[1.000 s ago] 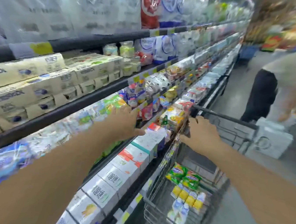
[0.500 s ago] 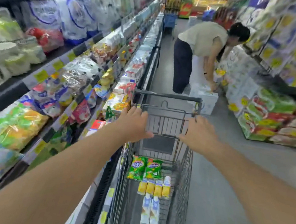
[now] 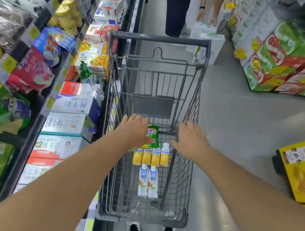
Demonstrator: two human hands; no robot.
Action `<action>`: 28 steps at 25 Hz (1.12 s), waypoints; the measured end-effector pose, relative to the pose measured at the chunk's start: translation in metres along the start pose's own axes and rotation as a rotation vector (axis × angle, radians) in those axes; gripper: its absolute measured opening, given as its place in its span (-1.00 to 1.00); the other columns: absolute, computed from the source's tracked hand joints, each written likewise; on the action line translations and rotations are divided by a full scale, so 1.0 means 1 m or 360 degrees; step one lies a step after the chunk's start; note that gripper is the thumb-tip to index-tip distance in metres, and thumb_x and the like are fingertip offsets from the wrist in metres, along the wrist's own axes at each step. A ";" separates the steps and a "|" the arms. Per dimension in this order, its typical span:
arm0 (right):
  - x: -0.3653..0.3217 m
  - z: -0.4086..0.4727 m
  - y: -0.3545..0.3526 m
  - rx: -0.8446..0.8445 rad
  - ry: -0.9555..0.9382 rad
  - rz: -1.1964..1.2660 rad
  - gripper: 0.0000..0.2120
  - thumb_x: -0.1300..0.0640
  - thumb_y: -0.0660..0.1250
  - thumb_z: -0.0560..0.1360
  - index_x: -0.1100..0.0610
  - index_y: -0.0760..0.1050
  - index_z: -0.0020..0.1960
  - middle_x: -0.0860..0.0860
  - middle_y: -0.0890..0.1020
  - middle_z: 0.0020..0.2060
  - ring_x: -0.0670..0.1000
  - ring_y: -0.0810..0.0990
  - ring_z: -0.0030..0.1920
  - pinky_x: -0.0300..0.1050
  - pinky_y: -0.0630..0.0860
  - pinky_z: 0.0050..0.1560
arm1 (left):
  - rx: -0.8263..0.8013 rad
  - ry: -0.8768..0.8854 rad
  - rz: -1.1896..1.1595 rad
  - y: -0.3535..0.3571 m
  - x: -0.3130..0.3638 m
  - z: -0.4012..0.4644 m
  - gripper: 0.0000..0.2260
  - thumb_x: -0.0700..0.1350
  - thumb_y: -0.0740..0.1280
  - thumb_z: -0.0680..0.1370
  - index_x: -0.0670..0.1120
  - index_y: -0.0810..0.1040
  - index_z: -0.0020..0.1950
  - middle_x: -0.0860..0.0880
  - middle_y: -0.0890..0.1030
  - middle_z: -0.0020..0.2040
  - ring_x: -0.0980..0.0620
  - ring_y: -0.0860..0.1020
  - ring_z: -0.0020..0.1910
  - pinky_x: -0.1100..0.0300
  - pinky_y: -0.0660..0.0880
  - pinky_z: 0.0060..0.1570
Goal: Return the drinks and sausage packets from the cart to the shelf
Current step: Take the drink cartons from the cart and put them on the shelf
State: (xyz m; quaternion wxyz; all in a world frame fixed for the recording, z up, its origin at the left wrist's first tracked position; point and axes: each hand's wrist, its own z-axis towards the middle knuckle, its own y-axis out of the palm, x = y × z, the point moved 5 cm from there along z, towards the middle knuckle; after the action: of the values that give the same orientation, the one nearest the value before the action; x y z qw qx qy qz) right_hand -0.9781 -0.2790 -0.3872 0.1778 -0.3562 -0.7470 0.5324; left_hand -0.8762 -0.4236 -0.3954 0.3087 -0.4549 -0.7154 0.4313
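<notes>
Grey wire cart (image 3: pixel 188 175) holds yellow bottles (image 3: pixel 151 156), white cartons (image 3: pixel 148 180), green packet (image 3: pixel 152 136).

You see from one head camera, looking steeply down into the cart (image 3: pixel 161 39) close before you, the shelf (image 3: pixel 34 125) at your left side.

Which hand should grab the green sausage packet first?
Probably the left hand. It is already over the green sausage packet in the cart, and the shelf is on that side. The right hand hovers off to the packet's right.
</notes>
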 end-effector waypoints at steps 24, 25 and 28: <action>0.001 0.070 0.411 -0.0857 0.0785 0.0953 -0.72 -0.01 0.36 0.53 0.22 0.53 0.06 0.09 0.61 -0.08 0.08 0.54 -0.18 -0.19 0.33 -0.37 | -0.0655 -0.0818 -0.1726 0.384 0.012 0.082 -0.90 -0.21 0.35 0.52 -0.24 0.54 -0.04 -0.09 0.52 -0.23 0.01 0.44 -0.30 0.24 0.32 -0.39; 0.002 0.070 0.412 -0.0843 0.0783 0.0937 -0.67 -0.02 0.38 0.52 0.22 0.52 0.12 0.10 0.63 -0.01 0.08 0.56 -0.15 -0.20 0.33 -0.39 | -0.0664 -0.0902 -0.1806 0.386 0.010 0.081 -0.88 -0.20 0.36 0.52 -0.24 0.54 -0.01 -0.10 0.54 -0.20 0.01 0.45 -0.31 0.24 0.33 -0.39; 0.005 0.068 0.412 -0.0847 0.0770 0.0830 -0.53 -0.09 0.45 0.43 0.23 0.51 0.16 0.15 0.62 0.06 0.12 0.60 0.01 -0.14 0.50 -0.25 | -0.0757 -0.1055 -0.1769 0.395 0.005 0.079 -0.82 -0.12 0.38 0.52 -0.16 0.45 -0.21 -0.10 0.54 -0.19 0.04 0.42 -0.40 0.23 0.32 -0.44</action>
State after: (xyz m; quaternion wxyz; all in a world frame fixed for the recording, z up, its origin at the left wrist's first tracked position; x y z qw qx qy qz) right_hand -0.8839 -0.2470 -0.7926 0.1095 -0.6804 -0.6802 0.2498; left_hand -0.7925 -0.3611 -0.7845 0.1409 0.0800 -0.9743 0.1564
